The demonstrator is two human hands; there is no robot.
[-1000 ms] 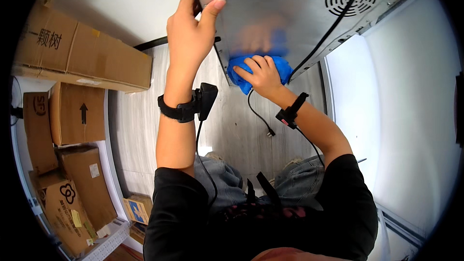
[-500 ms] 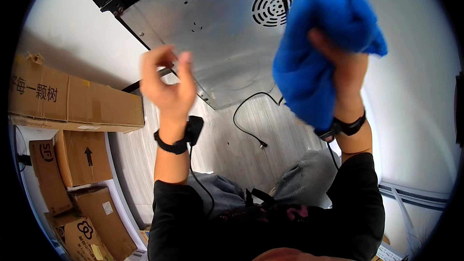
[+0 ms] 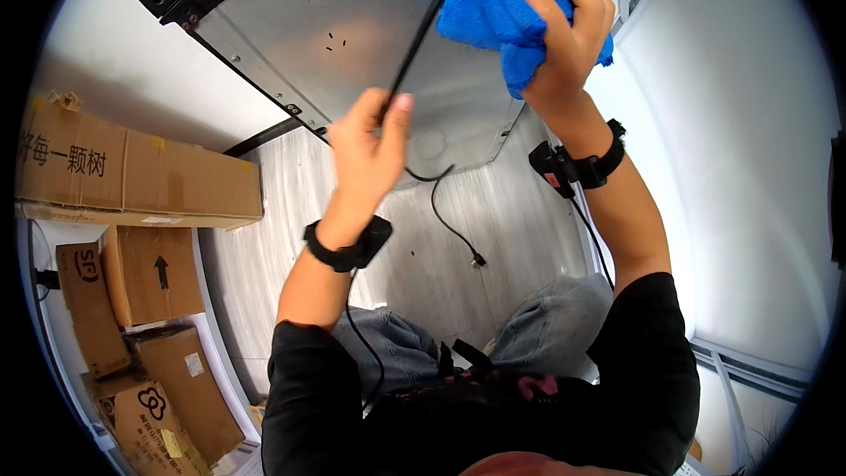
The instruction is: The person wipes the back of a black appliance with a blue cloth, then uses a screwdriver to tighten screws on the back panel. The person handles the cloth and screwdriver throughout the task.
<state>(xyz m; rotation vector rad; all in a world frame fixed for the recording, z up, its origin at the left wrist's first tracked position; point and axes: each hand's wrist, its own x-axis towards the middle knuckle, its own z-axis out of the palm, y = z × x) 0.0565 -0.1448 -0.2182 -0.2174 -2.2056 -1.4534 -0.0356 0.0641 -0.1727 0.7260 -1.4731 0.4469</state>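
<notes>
The black cord's plug end (image 3: 478, 260) lies on grey floor (image 3: 520, 220).

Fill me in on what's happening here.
A person is working at a large metal panel with both hands. The left hand grips a black cord that runs up across the panel. The right hand holds a blue cloth, seemingly against the panel, farther up and to the right. A plug lies on the floor below.

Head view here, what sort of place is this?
Perhaps a storeroom or storage corner: brown cardboard boxes crowd the left side, and a large metal-panelled unit stands on the grey plank-patterned floor.
</notes>
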